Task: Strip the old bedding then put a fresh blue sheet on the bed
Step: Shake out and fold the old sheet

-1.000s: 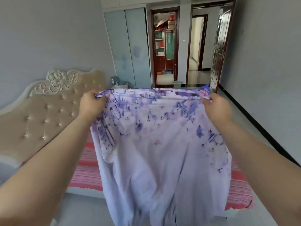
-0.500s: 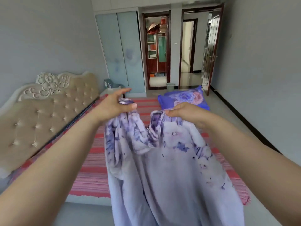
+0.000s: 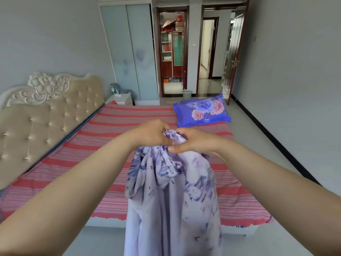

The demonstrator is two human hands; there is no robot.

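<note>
A pale lavender sheet with blue-purple flower print [image 3: 171, 193] hangs folded in front of me, its lower part dropping past the bed's near edge. My left hand [image 3: 151, 133] and my right hand [image 3: 186, 141] meet at its bunched top edge, and both grip the cloth. Behind it lies the bed [image 3: 103, 145], covered by a red-and-pink striped sheet. A blue pillow with pink and blue flowers [image 3: 202, 110] rests at the bed's far right corner.
A tufted beige headboard [image 3: 42, 111] runs along the left wall. A white nightstand [image 3: 120, 98] and sliding wardrobe doors [image 3: 131, 50] stand at the back. Two open doorways and a small bin [image 3: 187, 93] are beyond the bed. Grey floor runs along the right.
My hands, spread wide holding the sheet stretched up a second ago, have come together and lowered. The sheet now hangs folded in half, and the bed and pillow show behind it.
</note>
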